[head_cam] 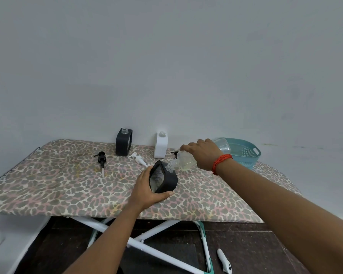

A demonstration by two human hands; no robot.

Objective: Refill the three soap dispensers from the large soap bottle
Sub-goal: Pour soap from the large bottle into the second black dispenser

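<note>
The single wide camera rides on my head, facing forward and down across the board to the wall, fairly near, I think.

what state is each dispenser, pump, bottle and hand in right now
near black dispenser: tilted, pump off, held by left hand
soap bottle: tipped, spout at that dispenser's neck, gripped by right hand
far black dispenser: upright, pump off
white dispenser: upright, pump off
black pump: lying loose
white pump: lying loose
</note>
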